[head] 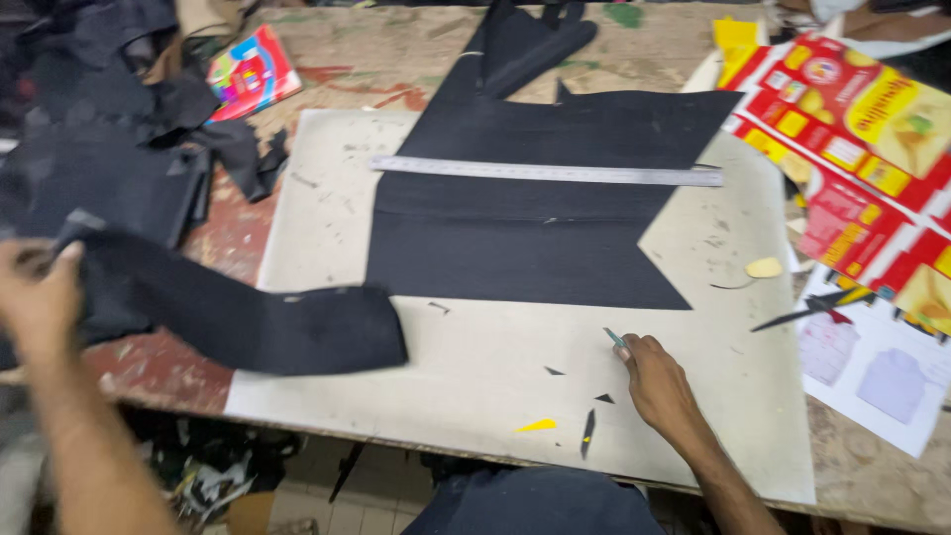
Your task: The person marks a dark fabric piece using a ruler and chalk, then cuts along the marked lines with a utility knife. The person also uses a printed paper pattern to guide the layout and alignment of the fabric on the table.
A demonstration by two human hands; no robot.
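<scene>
Your right hand (656, 381) sits closest to you, low on the pale cutting board (475, 381), fingers curled shut around a slim teal-tipped tool (615, 338) that pokes out up and to the left. Over on the far left, your left hand (38, 297) is pinched closed on the end of a long black strip (248, 317). That strip runs from your left grip rightward and slightly down, its free end flopped onto the board's left part, well short of your right hand.

Straight ahead of the tool lies the big black sheet (525, 248), spread flat, its long axis left to right across the board. A steel ruler (545, 171) rests across its upper part, parallel to that axis. The sheet's lower edge is near your right hand, just above the tool tip, so the right hand is clearly the nearer one; the left is well apart, off the board's left side. Small black and yellow scraps (565, 411) dot the board between you and the sheet.
</scene>
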